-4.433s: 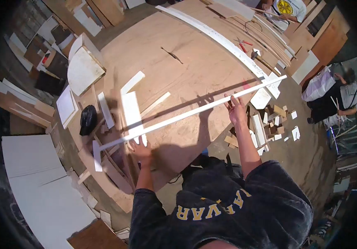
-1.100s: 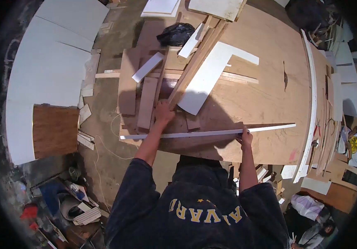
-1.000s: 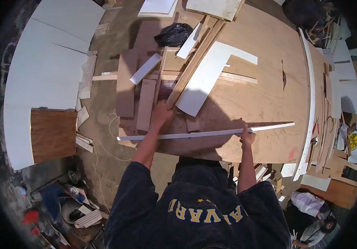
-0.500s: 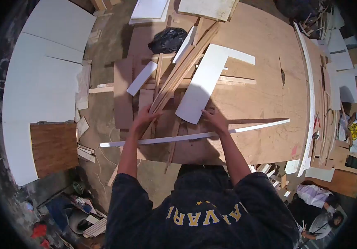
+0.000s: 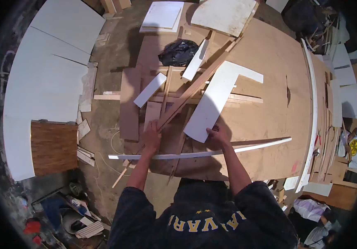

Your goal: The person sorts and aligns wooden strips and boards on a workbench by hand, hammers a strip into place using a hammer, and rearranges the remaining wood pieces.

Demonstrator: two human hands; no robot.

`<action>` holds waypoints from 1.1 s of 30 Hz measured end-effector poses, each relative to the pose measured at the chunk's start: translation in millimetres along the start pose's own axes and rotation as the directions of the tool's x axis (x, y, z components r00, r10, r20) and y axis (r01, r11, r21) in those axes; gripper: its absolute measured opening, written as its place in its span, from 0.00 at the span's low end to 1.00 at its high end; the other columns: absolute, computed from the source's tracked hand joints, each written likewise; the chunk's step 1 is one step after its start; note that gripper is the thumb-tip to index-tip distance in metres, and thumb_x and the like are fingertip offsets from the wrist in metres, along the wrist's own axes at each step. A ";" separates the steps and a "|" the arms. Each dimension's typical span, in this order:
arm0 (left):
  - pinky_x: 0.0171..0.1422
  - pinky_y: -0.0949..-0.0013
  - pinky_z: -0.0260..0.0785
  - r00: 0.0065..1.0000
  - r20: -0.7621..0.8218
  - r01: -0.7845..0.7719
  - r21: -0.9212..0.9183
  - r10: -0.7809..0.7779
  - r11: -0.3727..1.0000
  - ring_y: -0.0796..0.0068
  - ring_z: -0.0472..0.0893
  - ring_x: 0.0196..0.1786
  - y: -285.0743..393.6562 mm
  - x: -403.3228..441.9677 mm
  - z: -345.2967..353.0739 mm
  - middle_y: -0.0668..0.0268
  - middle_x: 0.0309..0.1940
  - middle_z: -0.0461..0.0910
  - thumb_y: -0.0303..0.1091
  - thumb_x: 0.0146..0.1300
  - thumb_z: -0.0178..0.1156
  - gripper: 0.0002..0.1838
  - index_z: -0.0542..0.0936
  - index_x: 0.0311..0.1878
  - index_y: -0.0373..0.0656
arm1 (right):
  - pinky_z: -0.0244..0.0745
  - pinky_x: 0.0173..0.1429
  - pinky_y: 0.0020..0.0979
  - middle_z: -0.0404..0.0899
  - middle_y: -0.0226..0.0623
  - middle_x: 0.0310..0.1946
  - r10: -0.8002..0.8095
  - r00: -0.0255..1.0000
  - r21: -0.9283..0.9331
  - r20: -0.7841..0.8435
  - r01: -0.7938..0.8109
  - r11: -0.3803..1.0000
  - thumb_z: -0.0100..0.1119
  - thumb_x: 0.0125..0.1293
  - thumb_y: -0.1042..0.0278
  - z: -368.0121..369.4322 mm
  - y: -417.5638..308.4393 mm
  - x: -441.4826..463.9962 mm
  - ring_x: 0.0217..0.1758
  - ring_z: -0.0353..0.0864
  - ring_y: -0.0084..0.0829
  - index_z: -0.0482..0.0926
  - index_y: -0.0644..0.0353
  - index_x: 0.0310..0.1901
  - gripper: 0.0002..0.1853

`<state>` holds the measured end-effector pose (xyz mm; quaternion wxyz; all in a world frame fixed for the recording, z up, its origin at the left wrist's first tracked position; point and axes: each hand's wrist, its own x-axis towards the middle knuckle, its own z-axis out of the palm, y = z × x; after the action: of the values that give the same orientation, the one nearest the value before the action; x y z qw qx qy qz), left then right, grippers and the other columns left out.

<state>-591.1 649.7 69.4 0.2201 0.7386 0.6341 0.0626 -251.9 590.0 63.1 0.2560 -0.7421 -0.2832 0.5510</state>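
Observation:
A bundle of thin wooden strips [image 5: 201, 79] lies slanted across the worktable, and my left hand [image 5: 151, 138] is closed around its near part. To the right, a white L-shaped board [image 5: 211, 99] lies at a similar slant. My right hand [image 5: 218, 136] grips the near corner of that board between thumb and fingers. A long, narrow white strip [image 5: 178, 156] runs crosswise near the table's front edge, partly covered by my forearms. Left of the bundle is a short white piece [image 5: 150, 90].
A toothed saw blade [image 5: 288, 93] rises from a slot in the wooden tabletop [image 5: 265, 120]. A black plastic bag [image 5: 178, 52] and white panels [image 5: 162, 15] are farther back. Red-handled pliers [image 5: 318, 139] lie at the right. Another person [image 5: 317, 236] is low at the right.
The whole view has shifted, so the table appears lower and slightly right. My left hand has closed more fully on the wooden strips, which look less fanned out. My right hand stays at the board's corner.

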 end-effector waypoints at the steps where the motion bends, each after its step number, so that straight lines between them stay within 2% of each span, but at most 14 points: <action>1: 0.54 0.44 0.75 0.997 0.049 0.060 -0.062 -0.057 0.996 0.43 0.81 0.50 1.7 -1.9 5.1 0.53 0.56 0.75 0.27 0.52 0.71 0.38 0.70 0.69 0.44 | 0.81 0.61 0.37 0.86 0.43 0.54 0.032 0.997 0.177 0.071 -0.044 0.983 0.73 0.67 0.65 2.7 6.1 4.3 0.53 0.86 0.35 0.75 0.63 0.65 0.28; 2: 0.54 0.44 0.75 0.996 0.055 0.067 -0.058 -0.063 0.996 0.43 0.81 0.50 0.0 -2.5 15.4 0.53 0.56 0.75 0.27 0.52 0.71 0.38 0.70 0.69 0.44 | 0.81 0.61 0.37 0.86 0.43 0.54 0.039 0.996 0.177 0.077 -0.052 0.983 0.73 0.67 0.65 8.0 12.4 10.9 0.53 0.86 0.35 0.75 0.63 0.65 0.28; 4: 0.52 0.44 0.76 0.955 -0.194 -0.235 -0.037 0.224 0.971 0.43 0.81 0.50 -2.8 -16.0 34.7 0.52 0.55 0.76 0.27 0.52 0.71 0.34 0.73 0.64 0.43 | 0.82 0.62 0.38 0.84 0.44 0.57 -0.029 0.986 0.490 0.164 -0.056 0.870 0.72 0.68 0.67 29.4 25.4 11.7 0.59 0.84 0.36 0.73 0.63 0.67 0.29; 7: 0.53 0.45 0.76 0.979 -0.078 -0.194 -0.104 0.186 0.976 0.42 0.81 0.51 39.5 -21.5 37.2 0.51 0.54 0.76 0.27 0.51 0.72 0.35 0.73 0.66 0.42 | 0.86 0.58 0.39 0.83 0.44 0.58 -0.069 0.992 0.551 0.107 -0.001 0.835 0.70 0.69 0.69 61.2 58.6 19.2 0.61 0.83 0.37 0.73 0.65 0.66 0.26; 13: 0.63 0.42 0.72 0.951 0.173 -0.236 -0.132 0.257 0.963 0.39 0.75 0.62 74.9 -22.5 50.3 0.47 0.67 0.67 0.27 0.51 0.72 0.45 0.66 0.75 0.45 | 0.87 0.57 0.41 0.80 0.46 0.59 0.064 0.993 0.448 0.103 -0.104 0.888 0.67 0.70 0.71 41.3 56.5 -4.1 0.59 0.83 0.39 0.70 0.69 0.65 0.25; 16: 0.69 0.40 0.68 0.932 -0.037 -0.361 -0.034 0.359 0.932 0.35 0.71 0.68 87.0 -13.4 35.9 0.47 0.75 0.59 0.27 0.51 0.72 0.48 0.63 0.77 0.44 | 0.88 0.55 0.39 0.80 0.45 0.59 -0.013 0.990 0.443 0.140 -0.051 0.895 0.66 0.71 0.73 44.6 84.3 0.3 0.54 0.86 0.39 0.71 0.69 0.64 0.24; 19: 0.72 0.40 0.65 0.951 0.157 -0.262 -0.044 0.266 0.964 0.37 0.72 0.69 84.9 -5.7 39.0 0.46 0.75 0.60 0.26 0.50 0.72 0.50 0.61 0.78 0.43 | 0.87 0.49 0.38 0.84 0.42 0.50 0.052 0.992 0.340 0.113 -0.088 0.936 0.68 0.70 0.68 45.9 75.0 -13.4 0.52 0.86 0.36 0.75 0.68 0.61 0.22; 21: 0.73 0.40 0.64 0.918 0.235 -0.305 -0.093 0.318 0.948 0.39 0.72 0.68 62.8 -0.7 56.3 0.46 0.72 0.64 0.29 0.48 0.75 0.51 0.62 0.77 0.42 | 0.84 0.45 0.40 0.87 0.41 0.43 0.154 0.948 -0.045 0.279 -0.147 0.988 0.70 0.69 0.60 35.3 63.8 -11.7 0.51 0.87 0.36 0.79 0.67 0.57 0.23; 22: 0.74 0.41 0.63 0.879 0.305 -0.337 -0.145 0.366 0.930 0.40 0.73 0.68 54.5 0.1 61.7 0.46 0.69 0.68 0.32 0.46 0.78 0.52 0.64 0.76 0.41 | 0.84 0.45 0.40 0.87 0.41 0.43 0.160 0.949 -0.036 0.270 -0.157 0.987 0.70 0.69 0.60 29.4 45.4 -17.5 0.51 0.87 0.36 0.79 0.67 0.57 0.23; 25: 0.72 0.43 0.67 0.842 0.427 -0.274 -0.186 0.329 0.944 0.41 0.75 0.65 60.9 4.0 52.8 0.50 0.67 0.71 0.28 0.51 0.71 0.44 0.66 0.75 0.43 | 0.81 0.47 0.45 0.88 0.43 0.38 0.170 0.888 -0.572 0.427 0.119 0.812 0.72 0.66 0.56 -2.2 -25.5 -30.4 0.49 0.88 0.41 0.81 0.65 0.56 0.24; 27: 0.69 0.45 0.70 0.828 0.381 -0.406 -0.096 0.411 0.909 0.41 0.76 0.63 56.8 -1.7 64.3 0.50 0.65 0.72 0.25 0.53 0.67 0.40 0.67 0.73 0.43 | 0.76 0.63 0.52 0.86 0.55 0.48 -0.090 0.925 -0.651 0.368 0.325 0.685 0.71 0.65 0.52 -19.8 -48.8 -13.3 0.52 0.86 0.54 0.78 0.60 0.63 0.29; 29: 0.65 0.46 0.73 0.797 0.383 -0.498 -0.024 0.468 0.867 0.41 0.78 0.61 62.7 -17.4 62.1 0.51 0.63 0.73 0.23 0.54 0.64 0.37 0.69 0.71 0.43 | 0.70 0.70 0.55 0.78 0.61 0.61 -0.545 0.837 -0.566 0.037 0.467 0.679 0.74 0.62 0.49 -32.9 -23.8 27.0 0.64 0.79 0.57 0.74 0.54 0.70 0.37; 30: 0.63 0.46 0.75 0.807 0.403 -0.445 -0.061 0.430 0.893 0.41 0.78 0.61 72.8 -15.3 49.6 0.51 0.62 0.73 0.23 0.53 0.63 0.37 0.69 0.70 0.44 | 0.68 0.71 0.58 0.64 0.65 0.72 -0.392 0.920 -0.779 0.006 0.250 0.575 0.77 0.59 0.49 -41.3 -63.6 37.0 0.74 0.65 0.63 0.66 0.51 0.75 0.45; 33: 0.60 0.47 0.77 0.825 0.402 -0.373 -0.139 0.396 0.917 0.41 0.79 0.59 72.8 -17.7 47.7 0.50 0.60 0.74 0.21 0.51 0.64 0.37 0.70 0.69 0.44 | 0.61 0.76 0.62 0.59 0.64 0.75 -0.560 0.777 -0.834 -0.287 0.084 0.545 0.83 0.45 0.40 -71.3 -59.0 105.1 0.78 0.59 0.65 0.61 0.48 0.78 0.60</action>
<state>-510.5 613.7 59.5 0.3549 0.8405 0.4076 -0.0384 -167.0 700.8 51.9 0.0734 -0.8273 -0.5504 0.0854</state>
